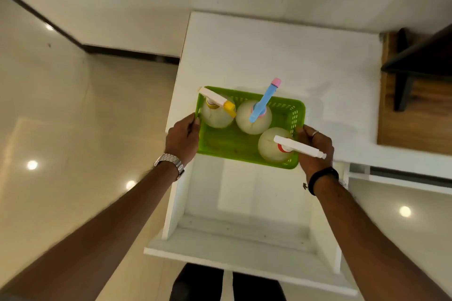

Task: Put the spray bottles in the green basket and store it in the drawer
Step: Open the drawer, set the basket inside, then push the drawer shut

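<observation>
Over the open drawer's rear edge: bright green perforated plastic basket point(234, 144), held level, far half above the white cabinet top point(281, 56), near half out past its front edge. Whether the basket's base touches the top, can't tell.

Load, relative to the basket: three round translucent spray bottles, all upright inside. Yellow-nozzle white-trigger bottle point(216, 116) in the far-left corner, blue-trigger pink-tipped bottle point(254, 117) touching it at far centre, red-collar white-trigger bottle point(275, 145) at the near-right corner, its trigger overhanging the rim.

Grip: left hand point(182, 139) clamped on the basket's left short wall, right hand point(314, 146) clamped on the right short wall, fingers curled over the rims. Steel watch on the left wrist, black band on the right.

Below the basket: white pulled-out drawer point(244, 234), nothing visible in it.

Step, my read: loading done, storing underway. Next: bring the basket toward the body, lower it level into the drawer, mind the tall triggers against the cabinet's front edge, then release and push the drawer shut.
</observation>
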Motion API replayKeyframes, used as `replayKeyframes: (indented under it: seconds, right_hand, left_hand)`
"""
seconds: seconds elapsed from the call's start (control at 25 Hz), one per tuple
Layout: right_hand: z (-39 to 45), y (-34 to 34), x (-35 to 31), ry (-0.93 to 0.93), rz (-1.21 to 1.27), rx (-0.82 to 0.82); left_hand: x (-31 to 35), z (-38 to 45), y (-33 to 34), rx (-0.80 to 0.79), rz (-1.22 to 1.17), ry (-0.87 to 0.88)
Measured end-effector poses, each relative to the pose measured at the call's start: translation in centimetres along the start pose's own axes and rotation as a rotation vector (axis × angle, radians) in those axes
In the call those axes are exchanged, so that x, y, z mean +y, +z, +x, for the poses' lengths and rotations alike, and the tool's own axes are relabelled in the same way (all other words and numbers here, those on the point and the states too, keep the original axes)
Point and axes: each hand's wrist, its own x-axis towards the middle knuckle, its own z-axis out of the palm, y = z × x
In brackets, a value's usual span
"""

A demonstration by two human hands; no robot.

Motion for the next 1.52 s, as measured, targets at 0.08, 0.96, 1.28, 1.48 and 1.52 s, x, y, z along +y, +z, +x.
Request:
replayKeyframes:
  seconds: [0.08, 0.96, 1.28, 1.48, 1.52]
  right_hand:
    - [-3.2, 0.0, 1.7, -0.006, 0.029, -0.030]
    - [-11.5, 10.1, 25.7, 0.729, 0.161, -0.134]
    - [-11.0, 12.6, 27.3, 0.755, 0.282, -0.128]
    - [-11.1, 13.1, 26.8, 0.743, 0.200, -0.188]
    - [-11.0, 13.1, 26.4, 0.749, 0.189, -0.227]
  left_hand:
    - [-1.8, -3.1, -0.1, 0.020, -0.003, 0.023]
    - [-21.3, -11.8, 11.9, -0.396, 0.003, -0.675]
    - [-22.6, -11.6, 13.3, -0.369, -0.226, -0.732]
    - [-21.8, -12.6, 12.2, -0.279, -0.138, -0.748]
    - [-21.5, -12.9, 12.0, -0.271, -0.089, -0.734]
